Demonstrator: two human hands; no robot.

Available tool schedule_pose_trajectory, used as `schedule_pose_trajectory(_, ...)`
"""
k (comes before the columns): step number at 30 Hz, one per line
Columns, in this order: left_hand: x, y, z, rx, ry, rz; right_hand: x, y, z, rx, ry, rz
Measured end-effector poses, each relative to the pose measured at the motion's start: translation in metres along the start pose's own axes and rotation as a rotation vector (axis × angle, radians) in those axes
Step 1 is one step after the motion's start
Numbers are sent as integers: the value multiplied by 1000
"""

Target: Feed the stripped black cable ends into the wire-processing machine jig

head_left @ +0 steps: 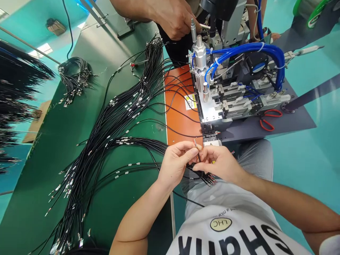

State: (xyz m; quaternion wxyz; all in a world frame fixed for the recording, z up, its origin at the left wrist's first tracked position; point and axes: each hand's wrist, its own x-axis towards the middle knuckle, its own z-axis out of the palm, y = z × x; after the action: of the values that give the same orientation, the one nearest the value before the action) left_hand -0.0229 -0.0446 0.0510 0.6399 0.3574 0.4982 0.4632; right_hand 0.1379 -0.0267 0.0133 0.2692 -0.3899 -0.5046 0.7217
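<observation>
Pinched between the fingertips of my left hand [176,161] is the end of a black cable [198,153], its thin red and white wires sticking up. My right hand [220,163] meets it from the other side, thumb and fingers closed on the same cable just below the wires. Under both hands a bundle of black cables [143,142] runs from the table to my lap, where its stripped ends [209,180] show red tips. Just beyond my fingers, another cable end [217,132] lies at the front of a machine [209,106].
On the green table [143,219] spreads a large heap of black cables [106,120] with white tags. A coiled bundle [74,79] lies far left. Red-handled scissors [268,118] rest on the machine's base. Another person's hand [176,17] is behind the machine, near its blue hoses [249,47].
</observation>
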Motion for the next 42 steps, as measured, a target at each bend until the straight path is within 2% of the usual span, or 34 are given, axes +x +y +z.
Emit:
schedule_pose_trajectory(3,0,1,-11,178,-3,124,-7,-6,-12,-20,-12,-44)
schedule_pose_trajectory(7,-10,-3,-41,575,68,300,-26,-11,-44,-84,56,-180)
schedule_pose_trajectory(9,-20,-13,-55,775,34,370,-38,-7,-59,-114,92,-187)
schedule_pose_trajectory(11,-30,-27,-63,936,-51,441,-49,1,-68,-114,123,-144)
schedule_pose_trajectory(14,-38,-53,-66,1188,-174,534,-59,14,-68,-51,176,-52)
schedule_pose_trajectory(18,-37,-75,-72,1475,-203,660,-60,20,-57,-97,141,-45)
schedule_pose_trajectory(20,-34,-77,-78,1529,-197,694,-56,20,-54,-233,81,-115)
schedule_pose_trajectory(23,-33,-73,-89,1574,-195,666,-50,23,-54,-434,27,-268)
schedule_pose_trajectory(26,-31,-71,-95,1623,-211,664,-48,26,-57,-471,-13,-354)
schedule_pose_trajectory(29,-28,-70,-97,1626,-275,682,-51,21,-64,-452,-96,-330)
schedule_pose_trajectory(33,-28,-64,-98,1552,-321,633,-56,0,-79,-414,-302,-253)
schedule_pose_trajectory(35,-31,-59,-99,1516,-321,626,-55,-12,-88,-364,-294,-226)
schedule_pose_trajectory(37,-36,-54,-101,1519,-330,653,-51,-21,-93,-358,-186,-232)
schedule_pose_trajectory(39,-43,-49,-102,1571,-345,696,-46,-26,-91,-442,-140,-225)
schedule_pose_trajectory(42,-55,-42,-102,1683,-393,733,-39,-27,-72,-602,-317,-137)
